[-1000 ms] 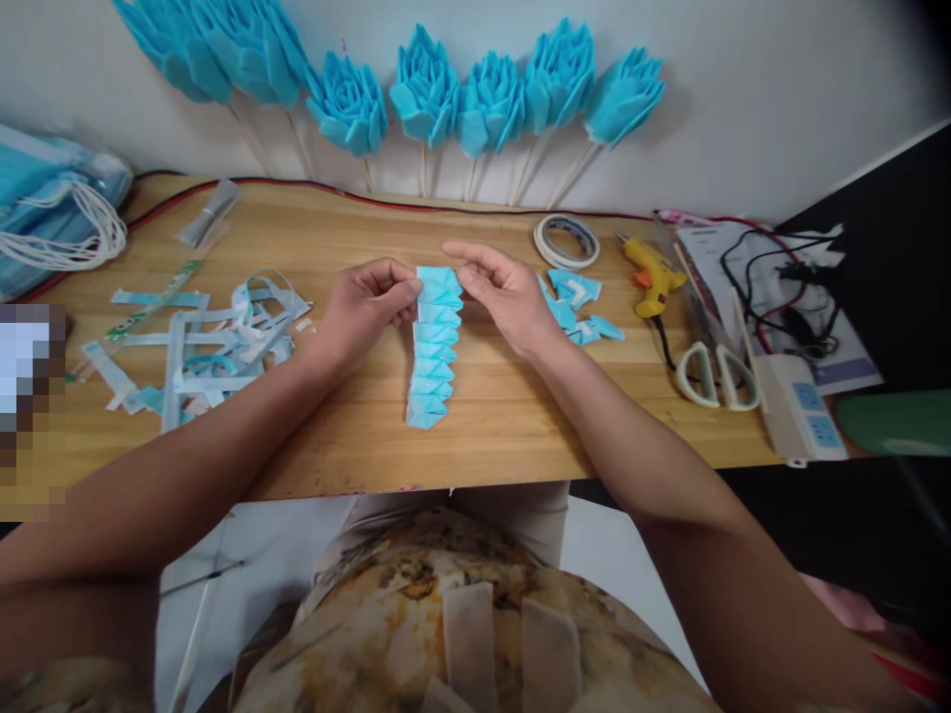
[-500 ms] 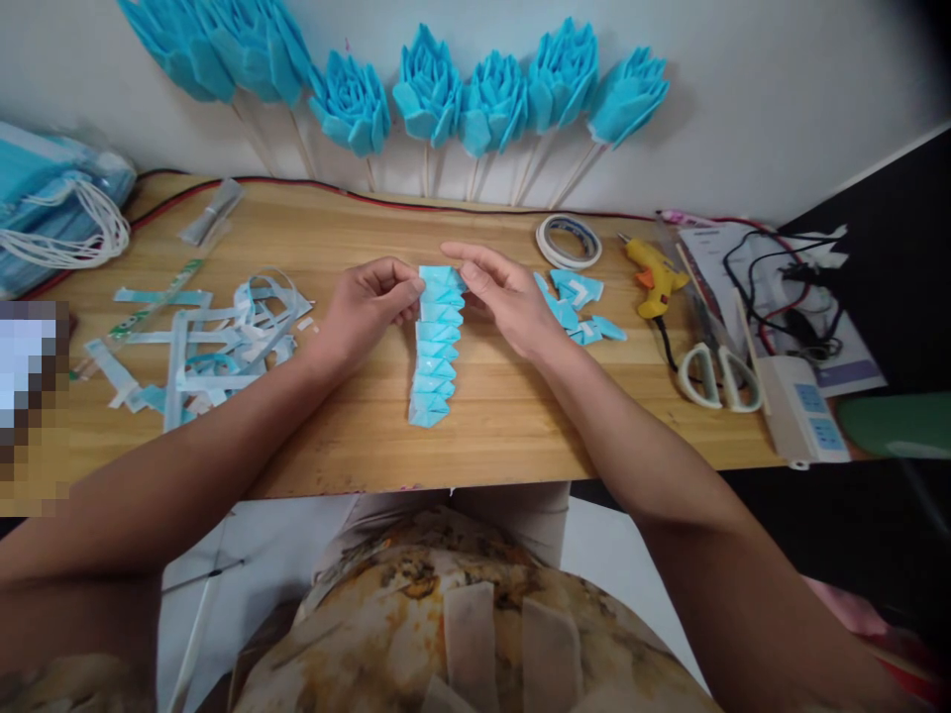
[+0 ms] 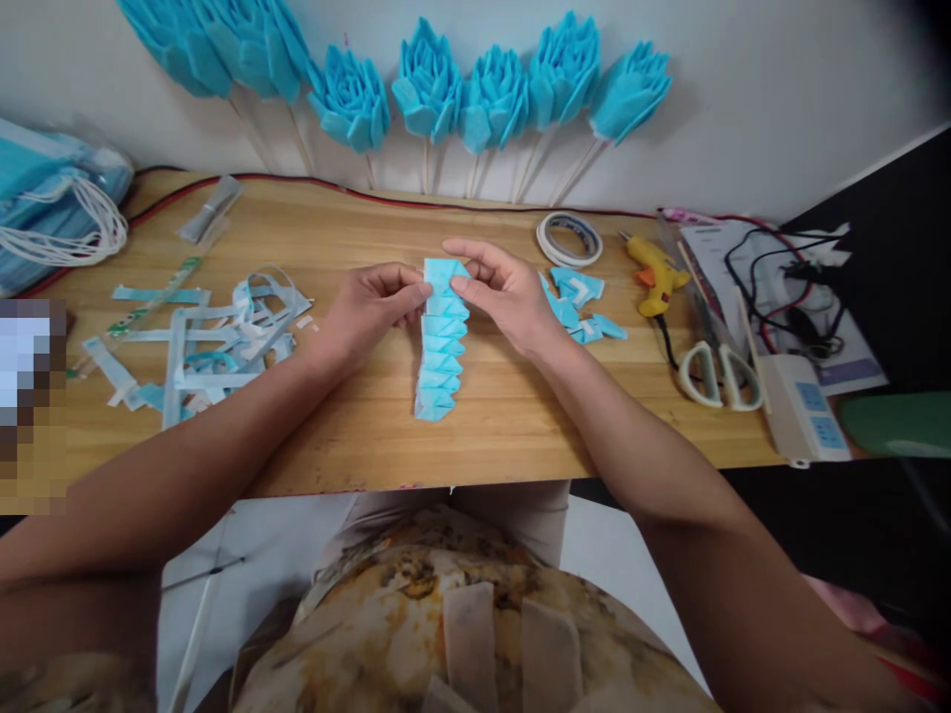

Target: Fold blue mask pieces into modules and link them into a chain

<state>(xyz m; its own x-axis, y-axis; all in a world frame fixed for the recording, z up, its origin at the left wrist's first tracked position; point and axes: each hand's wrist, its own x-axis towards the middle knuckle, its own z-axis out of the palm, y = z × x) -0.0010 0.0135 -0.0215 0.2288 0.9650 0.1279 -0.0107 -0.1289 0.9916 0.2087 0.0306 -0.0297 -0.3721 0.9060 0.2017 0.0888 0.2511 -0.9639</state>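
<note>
A strip of folded blue petals [image 3: 442,342], zigzag along its right side, hangs between my two hands over the wooden table. My left hand [image 3: 375,307] pinches its left edge near the top, thumb in front. On the opposite edge my right hand [image 3: 501,297] grips the strip between thumb and fingers, with the index finger stretched out above. Part of the fingers of both hands is hidden behind the strip. Just right of my right hand lie several loose folded blue pieces [image 3: 578,287].
Blue flowers on sticks [image 3: 427,89] lean against the wall. Blue and white scraps [image 3: 215,337] lie left, near a bag with white cords [image 3: 66,218]. At right are a tape roll [image 3: 569,241], yellow glue gun [image 3: 655,277], scissors [image 3: 717,376] and a power strip [image 3: 802,406].
The strip has shifted slightly up and to the right. My right thumb has moved a little down and left along its edge, and my left hand still pinches the other side.
</note>
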